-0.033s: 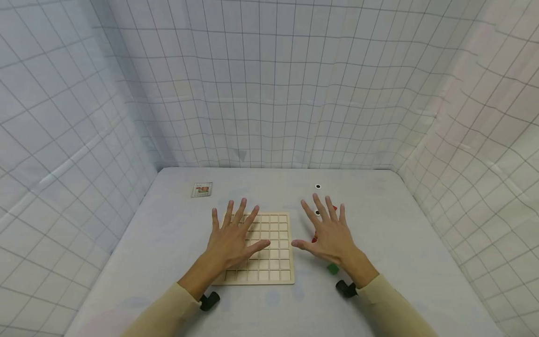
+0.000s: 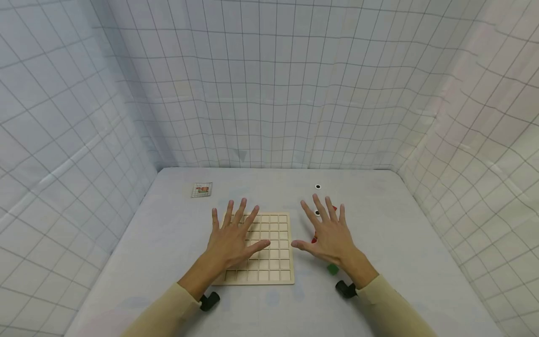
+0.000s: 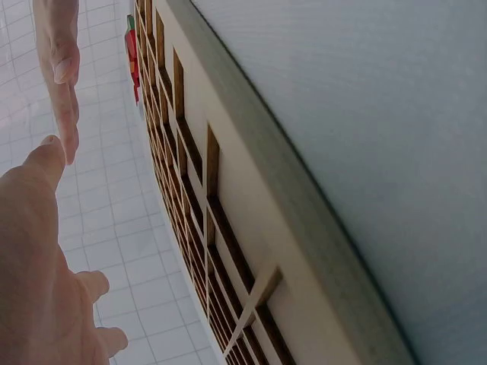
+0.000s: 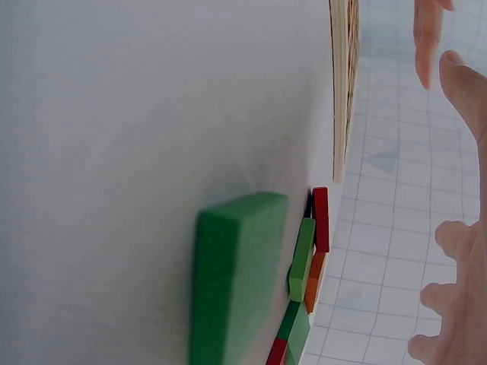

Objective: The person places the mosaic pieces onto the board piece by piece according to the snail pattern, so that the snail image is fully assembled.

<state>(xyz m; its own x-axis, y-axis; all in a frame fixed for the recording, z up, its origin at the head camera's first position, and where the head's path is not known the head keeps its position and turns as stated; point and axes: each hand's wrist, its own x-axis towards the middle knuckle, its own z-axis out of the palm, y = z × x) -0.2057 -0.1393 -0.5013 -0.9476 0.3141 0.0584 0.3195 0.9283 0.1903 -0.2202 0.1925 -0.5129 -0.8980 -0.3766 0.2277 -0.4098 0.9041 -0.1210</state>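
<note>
Wooden grid board (image 2: 279, 254) seen beneath the spread fingers of the left hand (image 2: 229, 244), right hand (image 2: 334, 238) held with fingers spread too, coloured blocks (image 4: 302, 260) scattered below them, picture card (image 2: 202, 189) placed beyond the left fingertips, black-centred white disc (image 2: 317, 186) seen beyond the right fingertips.

In the head view, the left hand (image 2: 229, 243) conceals much of the left side of the gridded board (image 2: 274, 265); the covered cells could not be inspected. The right hand (image 2: 334, 238) obscures part of a red piece (image 2: 314, 240) and of a black-and-white disc (image 2: 317, 213). Detail on the card (image 2: 202, 189) is too small to read. In the right wrist view, the nearest green block (image 4: 251, 274) is blurred and cut off at the bottom edge.
</note>
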